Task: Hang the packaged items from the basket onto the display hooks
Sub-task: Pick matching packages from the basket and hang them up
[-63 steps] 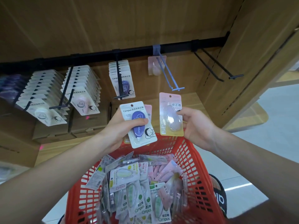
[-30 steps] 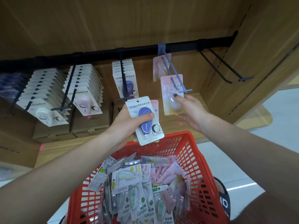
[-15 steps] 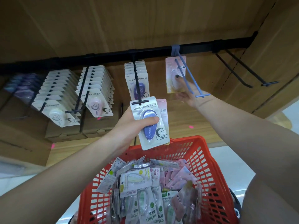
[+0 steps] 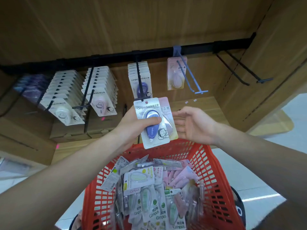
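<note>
Red basket (image 4: 214, 180) nearest camera, heaped with packaged correction tapes (image 4: 149, 193), green and pink. Above its far rim, left hand (image 4: 132, 125) holds two packs fanned: blue-tape pack (image 4: 152, 123) in front under thumb, pink pack (image 4: 167, 117) behind. Right hand (image 4: 192, 125) just beside them, grip wide, fingers relaxed, holding nothing. Beyond, black rail (image 4: 116, 55) under wooden shelf: blue hook (image 4: 187, 75) carries one pink pack (image 4: 176, 73); hooks to left full; black hook (image 4: 240, 70) at right bare.
</note>
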A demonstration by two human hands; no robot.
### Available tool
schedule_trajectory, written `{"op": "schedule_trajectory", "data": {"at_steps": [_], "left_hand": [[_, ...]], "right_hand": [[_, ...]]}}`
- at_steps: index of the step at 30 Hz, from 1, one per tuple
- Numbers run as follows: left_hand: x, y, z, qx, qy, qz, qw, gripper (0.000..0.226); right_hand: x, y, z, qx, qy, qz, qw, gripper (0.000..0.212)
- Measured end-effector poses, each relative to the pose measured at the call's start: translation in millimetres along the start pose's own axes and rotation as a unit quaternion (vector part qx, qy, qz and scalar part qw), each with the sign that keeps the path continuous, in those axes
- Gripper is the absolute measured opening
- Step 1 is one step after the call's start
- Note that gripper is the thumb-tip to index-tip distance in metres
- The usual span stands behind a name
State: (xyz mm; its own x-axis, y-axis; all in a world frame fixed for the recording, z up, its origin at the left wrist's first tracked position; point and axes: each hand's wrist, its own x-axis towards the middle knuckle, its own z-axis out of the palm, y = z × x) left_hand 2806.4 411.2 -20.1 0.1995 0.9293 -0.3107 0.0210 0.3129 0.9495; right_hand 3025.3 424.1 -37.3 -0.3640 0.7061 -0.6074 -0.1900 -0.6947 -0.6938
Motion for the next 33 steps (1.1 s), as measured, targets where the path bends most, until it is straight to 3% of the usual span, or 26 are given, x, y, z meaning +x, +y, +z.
{"op": "schedule_trajectory", "data": {"at_steps": [4, 9, 16, 19, 23, 33], "left_hand": [[-6.1, -4.7, 9.7, 0.020, -0.032, 0.019, 0.999, 0.055], [-17.7, -4.8, 19.9, 0.024, -0.044, 0.014, 0.999, 0.042], [-22.5, 4.0, 1.0, 0.058, 0.072, 0.012, 0.996, 0.038], [-22.2, 7.7, -4.9, 0.077, 0.114, 0.041, 0.990, 0.050], [-23.1, 11.0, -7.1, 0.122, 0.119, 0.081, 0.982, 0.049], [-16.5, 9.8, -10.1, 0.171, 0.094, 0.073, 0.978, 0.053]], "right_hand": [[-17.4, 10.2, 6.6, -0.063, 0.002, -0.055, 0.996, 0.038], [-29.8, 17.3, 5.3, -0.083, 0.048, -0.100, 0.990, 0.035], [-44.4, 13.6, -17.9, -0.071, 0.113, -0.155, 0.979, 0.014], [-48.7, 5.9, -23.7, -0.077, 0.133, -0.185, 0.971, 0.018], [-46.5, -2.9, -23.7, -0.070, 0.161, -0.195, 0.965, 0.024], [-34.5, 0.1, -16.5, -0.073, 0.238, -0.188, 0.950, 0.034]]}}
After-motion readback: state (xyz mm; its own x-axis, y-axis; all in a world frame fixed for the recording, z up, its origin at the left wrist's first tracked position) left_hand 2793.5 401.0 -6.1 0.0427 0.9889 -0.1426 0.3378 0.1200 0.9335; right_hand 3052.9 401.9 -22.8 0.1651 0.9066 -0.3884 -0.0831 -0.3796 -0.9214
